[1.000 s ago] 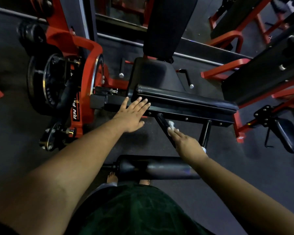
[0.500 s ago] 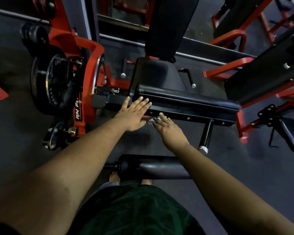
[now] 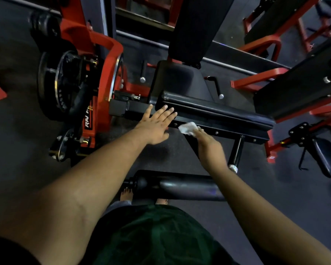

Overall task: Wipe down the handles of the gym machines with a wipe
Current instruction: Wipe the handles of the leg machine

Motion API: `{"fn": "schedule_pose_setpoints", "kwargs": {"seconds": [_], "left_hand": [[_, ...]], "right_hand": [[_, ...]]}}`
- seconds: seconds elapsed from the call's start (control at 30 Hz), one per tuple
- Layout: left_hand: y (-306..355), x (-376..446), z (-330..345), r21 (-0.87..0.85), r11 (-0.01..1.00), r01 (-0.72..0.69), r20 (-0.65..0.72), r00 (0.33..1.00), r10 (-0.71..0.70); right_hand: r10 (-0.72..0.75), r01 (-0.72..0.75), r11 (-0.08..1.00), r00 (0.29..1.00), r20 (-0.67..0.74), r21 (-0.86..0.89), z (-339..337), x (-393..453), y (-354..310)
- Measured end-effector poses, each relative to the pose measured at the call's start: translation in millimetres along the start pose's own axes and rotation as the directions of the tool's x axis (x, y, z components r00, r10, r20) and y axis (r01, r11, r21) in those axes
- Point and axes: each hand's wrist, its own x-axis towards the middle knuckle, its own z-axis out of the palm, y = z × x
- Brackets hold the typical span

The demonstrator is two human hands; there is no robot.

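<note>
The right hand [image 3: 210,148] pinches one white wipe [image 3: 188,128], fingers curled round its lower edge, and holds it against the front face of the black steel crossbar [image 3: 224,133] under the thigh pad [image 3: 214,111]. The left hand [image 3: 154,127] lies flat, fingers spread and straight, on the bar's left end; it holds nothing and appears only to brace.

The bar's long axis runs from 10 o'clock to 4 o'clock. The wipe sits near its left third, just beside the left hand's fingertips, so the unwiped length lies toward 4 o'clock from the grip. The right hand is the nearer one for that stroke.

Count: one wipe; two hands; two seat-side handles with chrome caps, one at 11 o'clock of the left hand [image 3: 142,73], one at 1 o'clock of the wipe [image 3: 216,87]; one peg with a chrome cap [image 3: 235,155] at 4 o'clock; one roller pad [image 3: 180,185] at 6 o'clock.

Judgement: both handles lie well apart from the wipe and appear not yet reached.
</note>
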Motion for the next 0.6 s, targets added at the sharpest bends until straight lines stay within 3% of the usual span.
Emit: {"fn": "schedule_pose_setpoints", "kwargs": {"seconds": [0.07,0.2,0.37,0.43,0.6], "left_hand": [[0.8,0.0,-0.5,-0.003,1.000,0.007,-0.002,1.000,-0.007],[2.4,-1.6,-2.3,-0.008,1.000,0.014,-0.007,1.000,-0.014],[2.0,-2.3,-2.5,-0.017,1.000,0.002,-0.014,1.000,-0.002],[1.1,-2.3,-2.2,-0.019,1.000,-0.002,-0.025,1.000,0.002],[1.0,-2.7,-2.7,-0.018,1.000,-0.008,-0.023,1.000,0.008]], "right_hand": [[0.030,-0.019,0.993,0.995,0.095,-0.116,20.1,20.6,-20.9],[0.056,-0.024,0.966,0.991,0.120,-0.256,33.1,14.7,-32.7],[0.265,-0.260,0.959,0.964,0.028,-0.110,15.6,-1.7,-8.8],[0.262,-0.261,0.965,0.965,0.031,-0.017,7.4,-18.5,-0.6],[0.240,-0.233,0.969,0.967,0.090,-0.076,-12.1,-74.4,22.6]]}}
